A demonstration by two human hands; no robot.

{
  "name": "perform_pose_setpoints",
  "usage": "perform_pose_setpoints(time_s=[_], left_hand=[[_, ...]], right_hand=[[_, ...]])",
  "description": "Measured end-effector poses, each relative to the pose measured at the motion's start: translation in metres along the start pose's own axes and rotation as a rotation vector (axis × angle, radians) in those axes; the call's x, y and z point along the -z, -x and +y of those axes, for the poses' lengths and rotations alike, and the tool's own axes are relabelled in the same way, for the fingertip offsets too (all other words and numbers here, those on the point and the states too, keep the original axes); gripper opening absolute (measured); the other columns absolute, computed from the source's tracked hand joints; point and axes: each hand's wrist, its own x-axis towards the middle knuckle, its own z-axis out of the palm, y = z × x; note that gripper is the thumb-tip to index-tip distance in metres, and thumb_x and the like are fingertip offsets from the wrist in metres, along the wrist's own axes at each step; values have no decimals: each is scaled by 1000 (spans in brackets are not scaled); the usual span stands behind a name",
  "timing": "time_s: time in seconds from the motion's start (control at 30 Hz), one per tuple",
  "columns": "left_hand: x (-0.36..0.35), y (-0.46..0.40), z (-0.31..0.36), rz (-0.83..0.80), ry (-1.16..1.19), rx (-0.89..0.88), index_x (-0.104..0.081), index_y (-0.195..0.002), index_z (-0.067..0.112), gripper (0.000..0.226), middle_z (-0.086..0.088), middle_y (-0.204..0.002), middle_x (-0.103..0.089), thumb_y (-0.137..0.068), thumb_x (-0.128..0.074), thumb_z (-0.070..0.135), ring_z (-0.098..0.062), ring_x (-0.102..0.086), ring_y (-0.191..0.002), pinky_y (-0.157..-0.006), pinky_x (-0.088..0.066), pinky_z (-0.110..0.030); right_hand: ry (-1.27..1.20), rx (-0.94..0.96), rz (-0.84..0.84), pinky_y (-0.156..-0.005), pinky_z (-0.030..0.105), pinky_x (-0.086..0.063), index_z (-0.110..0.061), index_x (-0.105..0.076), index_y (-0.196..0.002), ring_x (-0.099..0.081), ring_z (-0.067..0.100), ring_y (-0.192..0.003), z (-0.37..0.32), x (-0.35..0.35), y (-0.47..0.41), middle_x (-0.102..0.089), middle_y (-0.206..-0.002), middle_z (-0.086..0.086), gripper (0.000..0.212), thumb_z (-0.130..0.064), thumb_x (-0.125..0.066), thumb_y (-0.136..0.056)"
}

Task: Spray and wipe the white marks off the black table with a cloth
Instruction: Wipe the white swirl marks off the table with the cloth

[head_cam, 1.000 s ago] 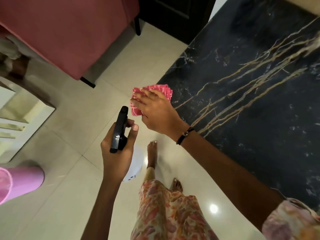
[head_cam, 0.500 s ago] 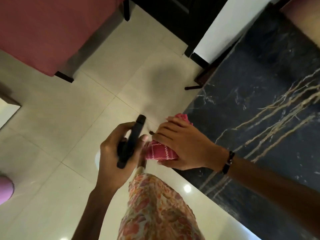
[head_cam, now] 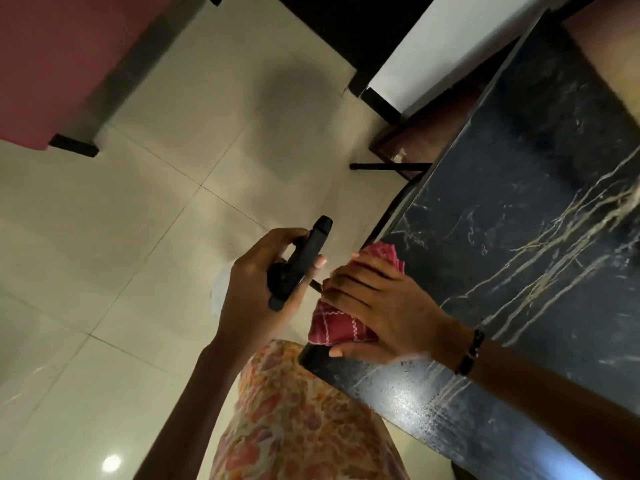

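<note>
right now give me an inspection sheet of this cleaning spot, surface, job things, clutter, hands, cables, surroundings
surface: black table with pale veins; fine wet droplets near its corner by the person
job's things: red checked cloth lies at the table's corner; spray bottle with a black head, its pale body mostly hidden
clutter: nothing seen on the visible tabletop
hands: left hand is gripping the spray bottle over the floor; right hand is pressing flat on the cloth, fingers spread
cables: nothing seen
surroundings: cream tiled floor; red upholstered seat on dark legs; dark frame beside the table
</note>
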Motion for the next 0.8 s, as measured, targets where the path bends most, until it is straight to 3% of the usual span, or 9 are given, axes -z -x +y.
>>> perform_pose_setpoints(time_s=[0.13,0.23,0.4,0.5,0.63,0.8], left_hand=[[-11,-20,3,-23,2,-47,-59,-103,27,28,30,-71,-56,-84,-63,48,-2,-52,-52,-52,-37,-13],[-21,-36,8,-6,40,-77,-61,-103,21,26,28,-69,-52,-84,-69,37,5,-53,-55,-54,-37,-6],[-41,-63,18,-28,115,-132,-62,-102,9,24,27,-80,-50,-82,-73,17,14,-54,-61,-57,-35,1],[-53,-82,24,-12,116,-169,-63,-101,9,26,28,-88,-50,-82,-71,24,16,-52,-63,-60,-33,1],[-68,-105,26,-34,127,-169,-63,-101,6,25,27,-84,-49,-83,-71,22,17,-51,-65,-59,-33,1],[-83,-127,33,-92,159,-128,-62,-104,15,26,22,-75,-54,-86,-68,33,4,-54,-56,-56,-36,-5]], right_hand=[[11,-51,13,-118,44,-14,-19,-47,-125,-47,23,-123,42,1,4,-65,-124,7,63,-68,-35,-88],[30,-155,33,-118,41,-6,-20,-48,-125,-42,23,-125,87,15,4,-64,-125,7,62,-67,-25,-91],[58,-244,83,-119,44,-9,-17,-57,-120,-45,23,-125,116,23,4,-64,-122,6,61,-64,-34,-90],[36,-198,93,-119,44,-7,-21,-52,-121,-45,23,-124,99,15,5,-64,-123,4,60,-67,-33,-89],[28,-69,75,-119,41,-8,-21,-50,-124,-44,22,-125,118,14,7,-64,-124,4,60,-67,-29,-91],[96,-246,151,-120,39,0,-18,-53,-122,-42,23,-125,197,29,6,-63,-122,9,63,-68,-29,-90]])
